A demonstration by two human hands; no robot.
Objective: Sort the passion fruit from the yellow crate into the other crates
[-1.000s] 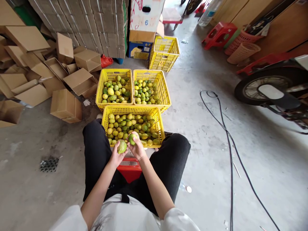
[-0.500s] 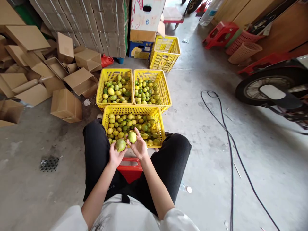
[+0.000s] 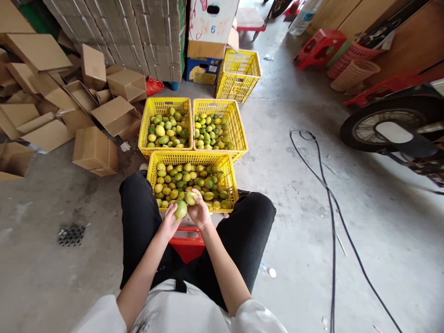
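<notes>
I sit on a red stool with a yellow crate of green and yellow fruits between my knees. My left hand is closed around a green fruit held at the crate's near rim. My right hand grips a second yellow-green fruit right beside it, so the two fruits almost touch. Behind this crate stand two more yellow crates, the left crate and the right crate, both holding the same kind of fruit.
An empty yellow crate leans at the back by stacked cartons. Loose cardboard boxes litter the left. A black cable runs over the concrete floor on the right, near a motorbike wheel. A floor drain lies at left.
My left hand brought its fruit up and to the right, close against the fruit in my right hand. My right hand's fingers closed more around its fruit.
</notes>
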